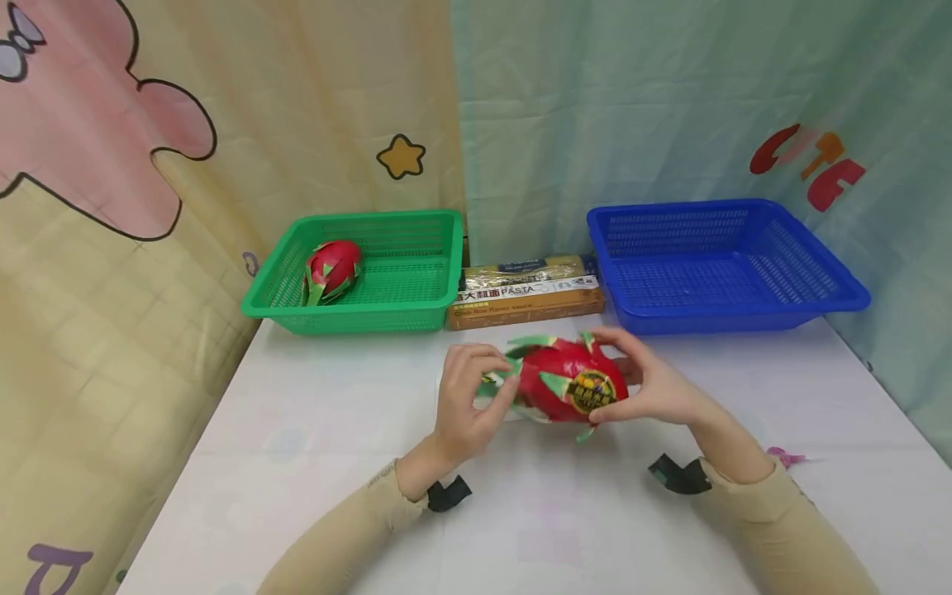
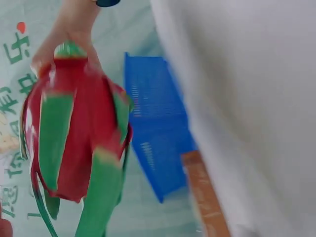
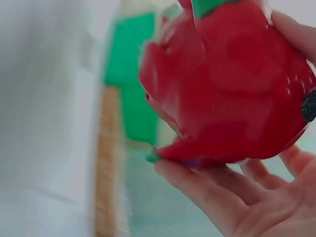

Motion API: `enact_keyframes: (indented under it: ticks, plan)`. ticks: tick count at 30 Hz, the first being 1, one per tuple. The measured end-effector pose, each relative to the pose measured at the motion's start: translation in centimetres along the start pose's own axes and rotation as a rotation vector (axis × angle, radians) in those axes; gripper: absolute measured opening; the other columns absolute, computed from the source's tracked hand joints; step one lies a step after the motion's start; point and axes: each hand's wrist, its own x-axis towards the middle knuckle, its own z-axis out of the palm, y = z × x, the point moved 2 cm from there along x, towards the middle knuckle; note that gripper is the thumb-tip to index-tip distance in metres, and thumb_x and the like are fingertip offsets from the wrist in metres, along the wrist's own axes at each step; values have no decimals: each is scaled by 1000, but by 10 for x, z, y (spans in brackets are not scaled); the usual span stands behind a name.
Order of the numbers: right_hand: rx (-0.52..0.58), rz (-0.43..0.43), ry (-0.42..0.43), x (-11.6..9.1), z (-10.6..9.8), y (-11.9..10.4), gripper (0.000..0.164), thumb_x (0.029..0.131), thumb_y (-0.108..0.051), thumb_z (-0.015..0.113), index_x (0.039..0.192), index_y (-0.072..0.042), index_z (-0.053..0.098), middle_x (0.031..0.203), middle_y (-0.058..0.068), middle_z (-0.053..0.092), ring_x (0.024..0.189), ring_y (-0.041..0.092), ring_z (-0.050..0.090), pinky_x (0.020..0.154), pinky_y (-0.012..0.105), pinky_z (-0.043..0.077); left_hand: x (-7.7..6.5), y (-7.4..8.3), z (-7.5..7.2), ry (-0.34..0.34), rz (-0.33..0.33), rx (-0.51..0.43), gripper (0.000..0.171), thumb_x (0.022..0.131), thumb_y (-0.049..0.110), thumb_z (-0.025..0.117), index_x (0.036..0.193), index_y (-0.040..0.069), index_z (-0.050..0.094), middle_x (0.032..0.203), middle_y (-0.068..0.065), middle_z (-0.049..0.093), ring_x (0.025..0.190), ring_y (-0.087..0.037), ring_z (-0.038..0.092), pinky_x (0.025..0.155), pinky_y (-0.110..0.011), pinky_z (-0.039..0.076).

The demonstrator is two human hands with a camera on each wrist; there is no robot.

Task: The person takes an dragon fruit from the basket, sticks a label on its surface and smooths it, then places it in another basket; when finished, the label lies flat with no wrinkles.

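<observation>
A red dragon fruit [image 1: 554,378] with green leaf tips and a round black-and-gold sticker is held over the white table, lying sideways. My right hand [image 1: 645,384] grips its rounded end, thumb on the near side and fingers on the far side. At the leafy end is my left hand [image 1: 472,401], fingers loosely bent around the leaf tips with a gap between thumb and fingers. In the left wrist view the leaves [image 2: 101,197] point toward that hand, and only a fingertip [image 2: 4,229] shows at the edge. Right-hand fingers [image 3: 207,195] support the fruit from below in the right wrist view.
A green basket [image 1: 357,321] with another dragon fruit [image 1: 336,266] stands at the back left. At the back right is a blue basket [image 1: 744,318]. Between them lie a pasta box [image 1: 528,310] and a yellowish packet [image 1: 558,268]. A small pink item [image 1: 786,457] lies right.
</observation>
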Motion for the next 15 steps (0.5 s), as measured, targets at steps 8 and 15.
enact_keyframes:
  ticks: [8, 15]
  plan:
    - [-13, 57, 420, 25, -84, -44, 92, 73, -2, 79, 143, -28, 26, 142, 5, 31, 112, 19, 50, 74, 18, 51, 52, -22, 52, -118, -335, -401, 11, 91, 1, 58, 100, -5, 57, 90, -17, 60, 73, -19, 56, 65, -30, 50]
    - [-29, 216, 576, 53, -134, -20, 89, 80, -20, 75, 144, -25, 15, 149, 10, 19, 123, 33, 38, 90, 30, 48, 76, -62, 120, -394, -779, -498, 24, 93, 17, 60, 114, 4, 60, 99, -7, 65, 75, -9, 60, 67, -23, 49]
